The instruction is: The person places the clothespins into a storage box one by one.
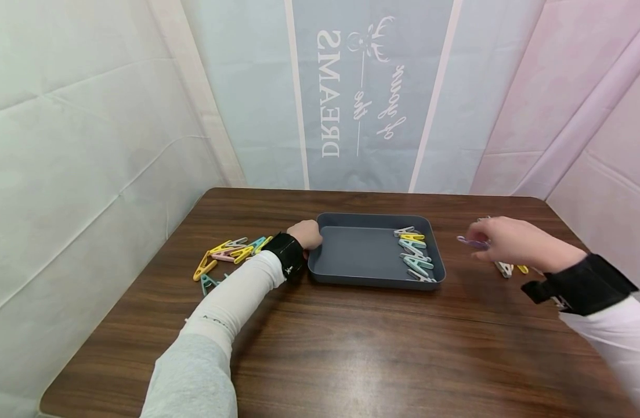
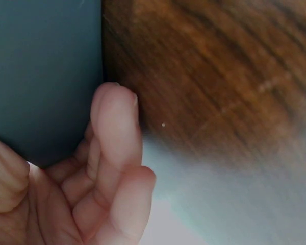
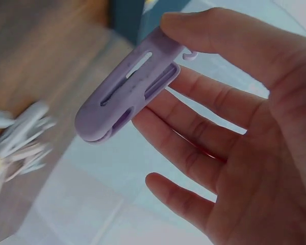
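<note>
My left hand (image 1: 305,234) grips the left end of a dark grey tray (image 1: 358,249). The left wrist view shows the fingers curled along the tray wall (image 2: 46,71). To the right of the tray, my right hand (image 1: 518,241) is raised over the table and pinches a purple clothespin (image 3: 127,92) between thumb and fingers, with the little finger held apart. Inside the tray, a column of several clothespins (image 1: 415,261), pale, teal and yellow, lies along the right side. Partly hidden under my right hand are more clothespins (image 1: 504,269), white and yellow.
A loose pile of clothespins (image 1: 241,252) in yellow, pink, teal and grey lies left of the tray, partly behind my left forearm. The brown wooden table (image 1: 351,348) has pale curtains around its back and sides, including a blue one (image 1: 372,162) with printed lettering.
</note>
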`<control>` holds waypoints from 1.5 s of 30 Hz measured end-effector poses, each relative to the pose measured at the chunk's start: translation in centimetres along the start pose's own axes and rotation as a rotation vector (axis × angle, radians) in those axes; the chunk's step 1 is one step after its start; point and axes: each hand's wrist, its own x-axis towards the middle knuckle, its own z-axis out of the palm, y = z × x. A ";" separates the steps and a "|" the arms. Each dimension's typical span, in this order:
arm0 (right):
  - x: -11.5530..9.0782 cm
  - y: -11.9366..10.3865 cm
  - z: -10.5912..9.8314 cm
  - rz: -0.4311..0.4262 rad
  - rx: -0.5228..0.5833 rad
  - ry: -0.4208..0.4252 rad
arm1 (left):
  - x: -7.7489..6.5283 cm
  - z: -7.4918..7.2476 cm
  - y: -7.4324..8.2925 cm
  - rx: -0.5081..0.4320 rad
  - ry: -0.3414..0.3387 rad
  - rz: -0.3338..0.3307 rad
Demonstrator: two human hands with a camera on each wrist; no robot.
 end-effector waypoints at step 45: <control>16.7 -7.9 5.2 -0.249 -0.181 -0.025 | -0.2 0.0 0.0 -0.006 0.004 -0.029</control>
